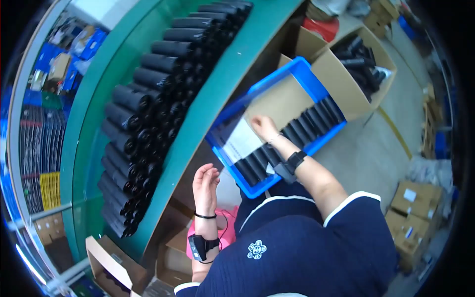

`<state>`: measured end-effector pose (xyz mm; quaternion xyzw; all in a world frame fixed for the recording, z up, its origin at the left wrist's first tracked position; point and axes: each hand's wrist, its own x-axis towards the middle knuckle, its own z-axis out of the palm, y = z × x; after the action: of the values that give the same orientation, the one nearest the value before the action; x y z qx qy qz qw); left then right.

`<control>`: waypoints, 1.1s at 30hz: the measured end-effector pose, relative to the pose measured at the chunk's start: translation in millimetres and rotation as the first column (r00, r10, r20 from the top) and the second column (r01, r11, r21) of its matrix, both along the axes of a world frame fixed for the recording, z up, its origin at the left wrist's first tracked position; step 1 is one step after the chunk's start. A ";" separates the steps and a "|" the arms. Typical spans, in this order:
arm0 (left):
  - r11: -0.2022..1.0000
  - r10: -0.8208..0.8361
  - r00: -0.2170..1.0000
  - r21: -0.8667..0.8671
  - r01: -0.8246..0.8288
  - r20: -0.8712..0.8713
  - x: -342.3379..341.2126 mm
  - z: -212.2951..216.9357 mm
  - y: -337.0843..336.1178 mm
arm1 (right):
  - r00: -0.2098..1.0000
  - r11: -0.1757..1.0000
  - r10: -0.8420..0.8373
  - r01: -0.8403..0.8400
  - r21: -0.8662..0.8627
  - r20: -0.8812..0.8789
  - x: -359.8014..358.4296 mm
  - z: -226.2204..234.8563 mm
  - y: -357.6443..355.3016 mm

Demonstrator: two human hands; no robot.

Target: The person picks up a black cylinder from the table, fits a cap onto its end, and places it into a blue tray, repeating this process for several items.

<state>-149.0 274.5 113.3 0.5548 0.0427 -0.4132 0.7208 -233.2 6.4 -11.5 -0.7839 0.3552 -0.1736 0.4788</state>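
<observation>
My right hand [264, 127] reaches over a blue crate [303, 69], its fingers bent together at the edge of a white printed sheet [241, 141] and a tan cardboard panel [282, 101]. What those fingers hold, if anything, is hidden. Along the crate's near side lies a row of black cylinders [309, 123], partly covered by my right forearm. My left hand [204, 185] is raised between the crate and the green bench, palm turned inward. Its fingers are loosely bent and apart, with nothing visible in them.
Stacked black cylinders [148, 79] cover much of the green bench [198, 123] on the left. A carton [336, 84] of black parts stands behind the crate. An opened carton [116, 265] sits at lower left, a pink object [227, 227] by my left arm, and boxes [413, 218] at right.
</observation>
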 end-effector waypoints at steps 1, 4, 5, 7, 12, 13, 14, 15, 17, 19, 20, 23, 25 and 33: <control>0.999 -0.038 0.999 0.028 0.039 -0.034 -4.7 -6.4 -11.4 | 0.940 0.998 0.054 -0.056 0.003 -0.337 -41.0 -44.4 -14.6; 0.989 -0.097 0.992 0.106 0.106 -0.083 -16.5 -23.0 -38.0 | 0.698 0.992 0.116 -0.043 0.120 -0.707 -124.6 -86.3 -44.9; 0.980 -0.138 0.985 0.126 0.151 -0.107 -22.8 -28.1 -48.0 | 0.645 0.995 0.022 0.061 0.081 -0.764 -154.9 -102.8 -62.3; 0.969 -0.183 0.973 0.139 0.202 -0.137 -34.2 -43.7 -66.2 | 0.527 0.992 -0.056 0.126 0.013 -0.848 -209.5 -138.2 -103.4; 0.926 -0.216 0.957 0.271 0.264 -0.193 -55.9 -63.6 -94.5 | 0.471 0.896 -0.378 0.404 -0.186 -0.797 -243.1 -176.6 -168.4; 0.921 -0.224 0.949 0.272 0.280 -0.220 -59.7 -69.9 -98.2 | 0.461 0.887 -0.390 0.419 -0.192 -0.797 -247.8 -185.7 -173.5; 0.917 -0.222 0.949 0.284 0.281 -0.222 -62.5 -77.5 -101.3 | 0.455 0.880 -0.399 0.433 -0.194 -0.796 -247.2 -192.1 -177.4; 0.911 -0.214 0.950 0.304 0.278 -0.227 -64.7 -82.9 -101.8 | 0.463 0.886 -0.383 0.428 -0.177 -0.799 -238.4 -193.4 -177.6; 0.902 -0.202 0.945 0.328 0.282 -0.256 -69.3 -90.5 -109.2 | 0.407 0.916 -0.355 0.331 -0.227 -0.841 -226.0 -194.4 -176.0; 0.886 -0.210 0.941 0.356 0.297 -0.264 -74.6 -104.2 -120.8 | 0.405 0.922 -0.340 0.323 -0.215 -0.849 -223.4 -204.0 -172.4; 0.866 -0.220 0.936 0.386 0.317 -0.274 -78.2 -109.4 -124.5 | 0.400 0.927 -0.323 0.317 -0.201 -0.858 -228.0 -211.9 -167.4; 0.848 -0.291 0.907 0.356 0.392 -0.305 -89.2 -133.3 -151.1 | 0.697 0.955 -0.278 0.273 -0.114 -0.661 -252.8 -230.3 -155.2; 0.825 -0.343 0.902 0.375 0.423 -0.264 -92.0 -144.7 -160.5 | 0.938 0.989 -0.027 0.075 0.128 -0.346 -213.6 -184.0 -123.0; 0.926 -0.354 0.935 0.136 0.353 -0.014 -115.6 -154.1 -196.3 | 0.909 0.906 0.416 -0.412 0.099 -0.023 -154.7 -80.5 -111.4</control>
<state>-264.7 78.2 -40.8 0.6034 -0.0338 -0.5294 0.5953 -387.9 -105.0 -91.9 -0.8222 0.1988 -0.0344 0.5323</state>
